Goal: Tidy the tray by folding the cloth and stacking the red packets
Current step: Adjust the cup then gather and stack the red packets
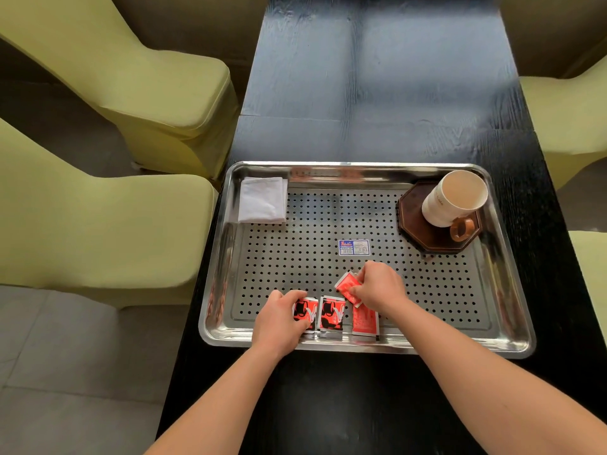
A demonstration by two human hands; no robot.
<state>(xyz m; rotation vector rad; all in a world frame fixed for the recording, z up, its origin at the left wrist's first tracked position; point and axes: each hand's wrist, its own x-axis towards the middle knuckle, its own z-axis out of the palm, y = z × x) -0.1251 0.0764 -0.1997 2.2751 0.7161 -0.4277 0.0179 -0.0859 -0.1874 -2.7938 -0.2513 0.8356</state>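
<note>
Near edge of the perforated stainless-steel tray (361,348): the left hand (279,318) curls its fingers round the leftmost small red foil packet (305,313). A second packet (331,315) lies just beside it, and a third packet (364,321) lies flat to the right. The right hand (381,285) pinches a fourth packet (346,285), tilted, between thumb and fingers. The packets look light, thin and slick (probably best pinched at their pale crimped edges). Far left corner: the white cloth (262,200), soft, lies folded square.

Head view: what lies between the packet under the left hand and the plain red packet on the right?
One black-printed red packet, lying flat on the tray, seen in the head view.
</note>
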